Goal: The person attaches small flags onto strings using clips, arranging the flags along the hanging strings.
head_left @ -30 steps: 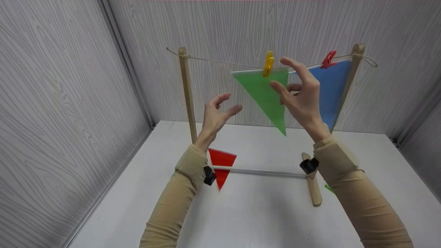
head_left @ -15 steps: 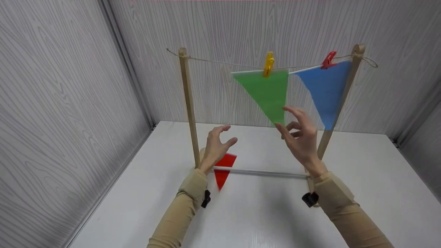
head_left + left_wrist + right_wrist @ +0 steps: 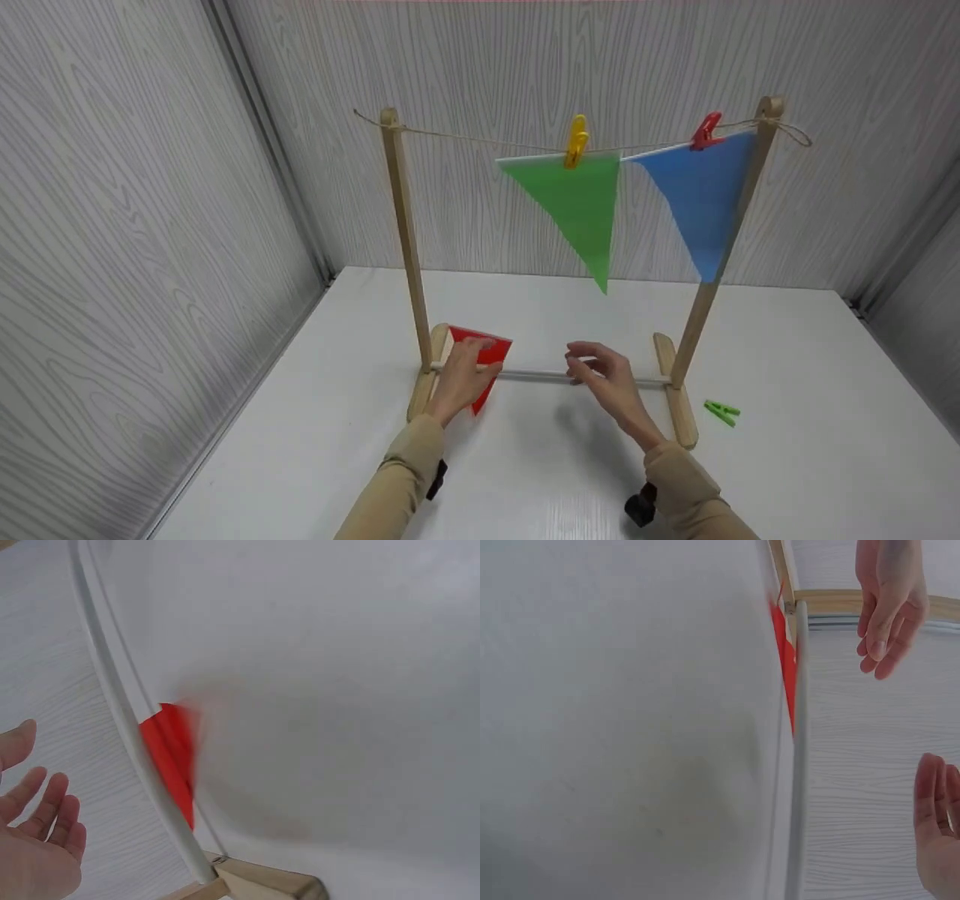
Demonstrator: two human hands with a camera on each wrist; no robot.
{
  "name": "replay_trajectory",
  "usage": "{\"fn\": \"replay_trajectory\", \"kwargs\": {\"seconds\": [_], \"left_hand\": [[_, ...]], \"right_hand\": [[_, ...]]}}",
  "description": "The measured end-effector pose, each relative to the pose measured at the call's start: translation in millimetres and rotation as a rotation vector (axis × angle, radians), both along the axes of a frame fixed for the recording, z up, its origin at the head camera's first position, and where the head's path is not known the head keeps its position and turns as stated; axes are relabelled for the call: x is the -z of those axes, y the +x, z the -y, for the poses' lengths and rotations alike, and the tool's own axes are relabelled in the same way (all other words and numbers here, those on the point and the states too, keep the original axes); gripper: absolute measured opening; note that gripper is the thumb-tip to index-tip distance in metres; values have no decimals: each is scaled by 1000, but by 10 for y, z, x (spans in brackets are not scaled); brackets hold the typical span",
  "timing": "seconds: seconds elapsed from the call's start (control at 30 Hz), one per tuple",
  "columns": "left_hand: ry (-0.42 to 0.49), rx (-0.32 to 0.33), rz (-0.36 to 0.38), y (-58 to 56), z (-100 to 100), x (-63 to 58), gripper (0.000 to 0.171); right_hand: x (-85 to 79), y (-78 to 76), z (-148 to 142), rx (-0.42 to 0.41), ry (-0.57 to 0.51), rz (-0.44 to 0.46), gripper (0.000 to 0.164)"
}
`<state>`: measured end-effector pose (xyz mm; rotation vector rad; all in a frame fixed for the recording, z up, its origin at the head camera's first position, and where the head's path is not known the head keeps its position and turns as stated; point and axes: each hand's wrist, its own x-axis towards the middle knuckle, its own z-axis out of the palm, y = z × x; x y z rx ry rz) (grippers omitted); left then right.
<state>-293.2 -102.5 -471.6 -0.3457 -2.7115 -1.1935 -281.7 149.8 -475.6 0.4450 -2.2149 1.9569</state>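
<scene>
My left hand [image 3: 463, 379] hovers over a red triangular flag [image 3: 491, 351] that lies on the table under the stand's white rod. Its fingers are loosely bent, with nothing between them; in the left wrist view the same hand [image 3: 37, 836] appears apart from the flag. To the right, my right hand [image 3: 609, 379] is held over the white rod [image 3: 532, 375], thumb and fingers bent and holding nothing. Both hands show in the right wrist view, the left [image 3: 892, 607] above the right [image 3: 937, 829].
Two wooden posts carry a string [image 3: 480, 140]. A yellow clothespin [image 3: 576, 142] holds a green flag [image 3: 581, 202] on it, and a red clothespin [image 3: 705, 133] a blue flag [image 3: 697, 199]. A green clothespin [image 3: 721, 412] lies right of the stand's wooden foot [image 3: 681, 416].
Both hands have come down from beside the hanging flags to near the rod. The left is now over the red flag; the right has left the green flag and moved slightly left.
</scene>
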Motion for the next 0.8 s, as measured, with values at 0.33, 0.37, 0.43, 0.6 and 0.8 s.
{"fn": "replay_trajectory", "kwargs": {"seconds": [0.33,0.37,0.43,0.6,0.8], "left_hand": [[-74,24,48,106,106,245,37],[-73,19,63,114,110,257,37],[-79,8,91,126,118,276,35],[-120,20,89,144,138,321,32],[-140,51,68,162,158,350,30]], "right_hand": [[342,-33,-31,-138,7,237,43],[358,-39,-31,-143,3,245,44],[376,-52,-26,-152,-8,257,44],[405,-67,2,-163,-19,302,46],[449,-88,-7,-169,-55,369,43]]}}
